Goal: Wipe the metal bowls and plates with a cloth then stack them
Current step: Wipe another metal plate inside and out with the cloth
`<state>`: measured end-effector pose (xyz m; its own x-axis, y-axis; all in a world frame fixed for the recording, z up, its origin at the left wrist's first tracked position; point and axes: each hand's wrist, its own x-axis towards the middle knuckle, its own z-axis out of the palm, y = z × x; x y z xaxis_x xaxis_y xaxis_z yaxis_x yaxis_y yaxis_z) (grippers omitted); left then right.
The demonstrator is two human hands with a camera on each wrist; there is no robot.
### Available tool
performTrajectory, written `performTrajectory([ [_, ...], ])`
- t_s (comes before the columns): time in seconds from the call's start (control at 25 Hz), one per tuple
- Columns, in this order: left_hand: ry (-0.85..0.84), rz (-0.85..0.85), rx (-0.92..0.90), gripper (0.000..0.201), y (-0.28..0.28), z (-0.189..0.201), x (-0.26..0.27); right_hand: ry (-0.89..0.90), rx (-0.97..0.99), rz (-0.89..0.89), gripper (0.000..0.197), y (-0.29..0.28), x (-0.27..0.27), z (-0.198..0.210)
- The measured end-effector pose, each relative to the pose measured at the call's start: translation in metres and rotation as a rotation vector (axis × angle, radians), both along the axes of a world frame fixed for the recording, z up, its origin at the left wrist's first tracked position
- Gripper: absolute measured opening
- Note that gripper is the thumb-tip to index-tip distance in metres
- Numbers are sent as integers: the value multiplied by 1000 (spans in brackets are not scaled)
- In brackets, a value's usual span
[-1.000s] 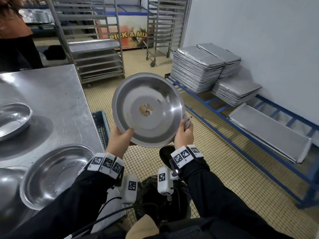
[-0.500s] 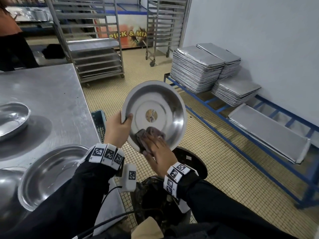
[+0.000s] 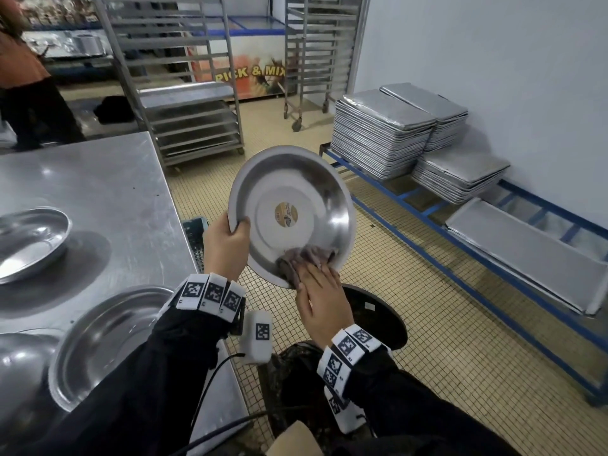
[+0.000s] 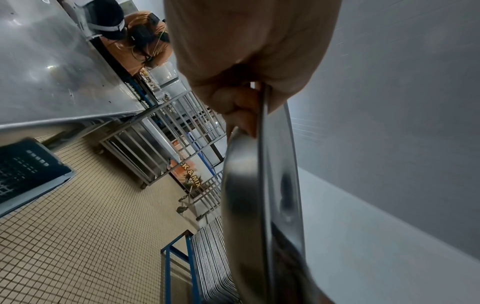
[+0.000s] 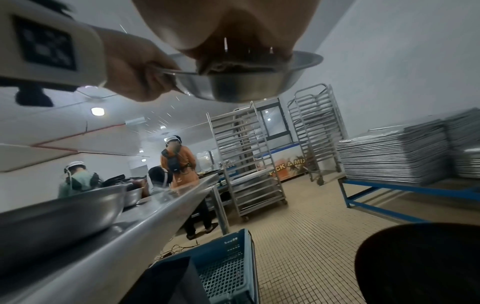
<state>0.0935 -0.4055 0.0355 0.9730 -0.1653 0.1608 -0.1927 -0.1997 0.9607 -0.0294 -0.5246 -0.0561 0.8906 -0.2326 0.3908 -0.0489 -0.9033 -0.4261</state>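
Observation:
A round metal bowl [image 3: 312, 192] with a small round sticker in its middle is held tilted in the air, beyond the table's right edge. My left hand [image 3: 227, 245] grips its left rim, thumb inside; the left wrist view shows the curled fingers [image 4: 233, 102] behind the rim [image 4: 262, 185]. My right hand [image 3: 317, 297] presses a greyish-purple cloth [image 3: 306, 256] flat against the bowl's lower inside wall, fingers straight. From the right wrist view the cloth [image 5: 233, 65] bulges under the palm on the bowl [image 5: 246, 86]. More metal bowls [image 3: 98, 340] [image 3: 29, 238] sit on the steel table [image 3: 105, 192].
A blue plastic crate [image 3: 194, 238] stands on the tiled floor by the table. A dark round stool [image 3: 375, 317] is below my hands. Stacked baking trays [image 3: 381, 130] lie on a blue rack at the right. Wheeled tray racks [image 3: 184, 93] and a person [image 3: 29, 93] are behind.
My right hand left the bowl's right rim, brought the cloth into the bowl and slid it rightward along the lower wall. The left hand shifted up the left rim; the bowl tilted.

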Motion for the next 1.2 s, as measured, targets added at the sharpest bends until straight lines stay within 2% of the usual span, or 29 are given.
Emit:
performTrajectory([
  [0.12,24,-8,-3,31,0,-1,-1,19,65,-145,51,-24,2,-7],
  [0.2,71,-66,1,22,1,-8,-3,52,116,-234,51,-52,7,-4],
  [0.36,193,-150,-26,12,10,-23,0,-27,293,-338,56,-83,19,27],
  [0.48,272,-206,-27,10,23,-28,6,-69,480,-398,40,-89,18,46],
  [0.56,300,-219,-25,10,31,-32,9,24,608,-386,27,-89,15,51],
  [0.64,329,-203,-71,9,36,-35,10,112,658,-389,22,-83,13,49],
  [0.8,343,-154,-146,15,36,-35,6,-61,790,-507,19,-60,16,40],
  [0.92,302,-243,-111,21,30,-38,-7,-195,919,-582,21,-39,25,40],
  [1.04,234,-252,-155,18,23,-39,-22,-228,1030,-524,24,-26,33,41],
  [1.12,239,-194,-190,18,23,-38,-19,-153,1068,-456,25,-26,33,41],
  [1.2,261,-111,-171,17,27,-36,-10,-36,1019,-389,27,-29,28,37],
])
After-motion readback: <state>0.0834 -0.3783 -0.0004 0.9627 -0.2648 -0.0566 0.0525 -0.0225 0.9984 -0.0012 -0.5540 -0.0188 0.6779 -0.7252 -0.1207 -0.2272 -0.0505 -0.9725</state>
